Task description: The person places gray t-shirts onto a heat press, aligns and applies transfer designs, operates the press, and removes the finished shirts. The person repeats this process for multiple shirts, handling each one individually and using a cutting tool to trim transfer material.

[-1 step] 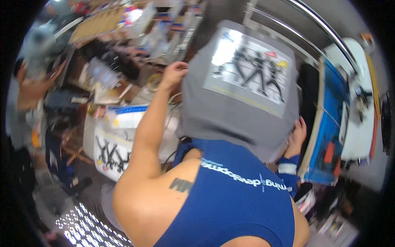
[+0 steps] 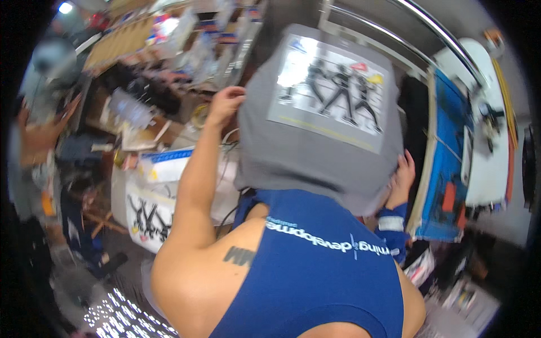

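A grey shirt [image 2: 315, 163] lies stretched over a flat, rounded board in front of me. On its upper part sits a shiny clear sheet [image 2: 293, 104] with black dancing figures and small red and yellow shapes. My left hand [image 2: 226, 104] pinches the shirt's left edge, fingers bent together. At the lower right edge, my right hand [image 2: 402, 179] has its fingers curled round the cloth, its thumb side partly hidden. The shirt's near end meets the blue sleeveless top I wear.
Metal rails [image 2: 383, 34] run behind the board. To the right stand a blue panel [image 2: 445, 146] and a white table [image 2: 484, 174]. Left are cluttered shelves, a tape roll [image 2: 199, 115] and a white cloth [image 2: 163, 188] with similar figures. A person's hand [image 2: 70, 107] shows at far left.
The whole view has shifted slightly, so the shirt and both hands appear a little further left. Both hands keep their places on the shirt's edges.
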A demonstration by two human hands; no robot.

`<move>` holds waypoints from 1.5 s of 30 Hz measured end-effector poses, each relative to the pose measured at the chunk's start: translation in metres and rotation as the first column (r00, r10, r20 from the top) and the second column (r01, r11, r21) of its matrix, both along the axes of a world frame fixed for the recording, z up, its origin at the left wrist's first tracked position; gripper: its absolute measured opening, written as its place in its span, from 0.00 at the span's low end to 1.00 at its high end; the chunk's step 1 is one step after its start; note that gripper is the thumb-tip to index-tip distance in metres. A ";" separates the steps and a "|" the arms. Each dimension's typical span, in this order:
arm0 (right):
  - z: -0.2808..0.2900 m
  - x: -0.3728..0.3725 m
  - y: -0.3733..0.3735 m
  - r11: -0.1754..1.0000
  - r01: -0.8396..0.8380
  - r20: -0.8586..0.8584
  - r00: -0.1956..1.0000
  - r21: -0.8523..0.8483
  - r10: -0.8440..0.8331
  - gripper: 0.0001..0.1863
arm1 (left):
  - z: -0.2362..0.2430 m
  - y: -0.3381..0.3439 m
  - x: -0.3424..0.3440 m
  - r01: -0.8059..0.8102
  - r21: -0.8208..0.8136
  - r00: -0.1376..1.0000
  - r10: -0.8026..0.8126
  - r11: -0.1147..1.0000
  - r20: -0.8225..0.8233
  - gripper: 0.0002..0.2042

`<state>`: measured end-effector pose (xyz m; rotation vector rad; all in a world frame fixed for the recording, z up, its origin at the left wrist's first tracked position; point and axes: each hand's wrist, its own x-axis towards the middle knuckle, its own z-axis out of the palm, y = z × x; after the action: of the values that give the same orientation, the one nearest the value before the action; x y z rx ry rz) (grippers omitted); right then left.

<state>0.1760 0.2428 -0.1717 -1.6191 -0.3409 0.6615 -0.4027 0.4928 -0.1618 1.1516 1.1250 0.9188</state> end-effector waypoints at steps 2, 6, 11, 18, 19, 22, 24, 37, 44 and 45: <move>0.005 -0.004 -0.001 0.997 -0.023 -0.053 0.998 0.080 0.028 0.23 | 0.010 -0.002 0.000 -0.008 -0.110 0.999 0.013 0.994 0.038 0.15; 0.009 -0.012 0.006 0.994 0.002 -0.053 0.999 0.107 0.004 0.22 | 0.023 0.001 0.001 -0.018 -0.085 0.998 0.013 0.996 -0.066 0.15; 0.004 -0.013 0.013 0.998 0.050 0.088 0.995 0.029 -0.052 0.18 | 0.008 0.012 -0.003 -0.085 -0.044 0.992 0.081 0.995 -0.097 0.19; 0.028 -0.045 0.011 0.976 0.023 0.513 0.854 -0.215 0.093 0.16 | 0.021 -0.004 0.017 -0.131 0.369 0.837 0.302 0.920 -0.456 0.13; 0.032 -0.058 0.010 0.966 -0.011 0.702 0.684 -0.260 0.197 0.15 | 0.028 -0.015 0.026 -0.012 0.527 0.737 0.363 0.850 -0.569 0.13; 0.044 -0.102 0.003 0.938 -0.157 0.856 0.383 -0.309 0.347 0.17 | 0.043 -0.057 0.062 0.336 0.715 0.731 0.310 0.613 -0.608 0.12; 0.048 -0.127 0.003 0.924 -0.212 0.859 0.348 -0.317 0.375 0.18 | 0.046 -0.082 0.081 0.376 0.707 0.731 0.277 0.599 -0.623 0.13; 0.052 -0.145 0.007 0.894 -0.167 0.855 0.263 -0.416 0.447 0.19 | 0.041 -0.103 0.100 0.439 0.677 0.661 0.299 0.591 -0.689 0.16; 0.052 -0.143 0.005 0.894 -0.162 0.857 0.258 -0.417 0.446 0.19 | 0.041 -0.103 0.102 0.415 0.684 0.680 0.295 0.600 -0.671 0.15; 0.051 -0.143 0.005 0.886 -0.176 0.852 0.246 -0.428 0.461 0.19 | 0.041 -0.103 0.102 0.415 0.690 0.683 0.299 0.593 -0.667 0.15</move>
<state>0.0325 0.2479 -0.1205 -2.0741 -1.5965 -0.1005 -0.3009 0.3896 -0.1206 2.5212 1.2868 0.9466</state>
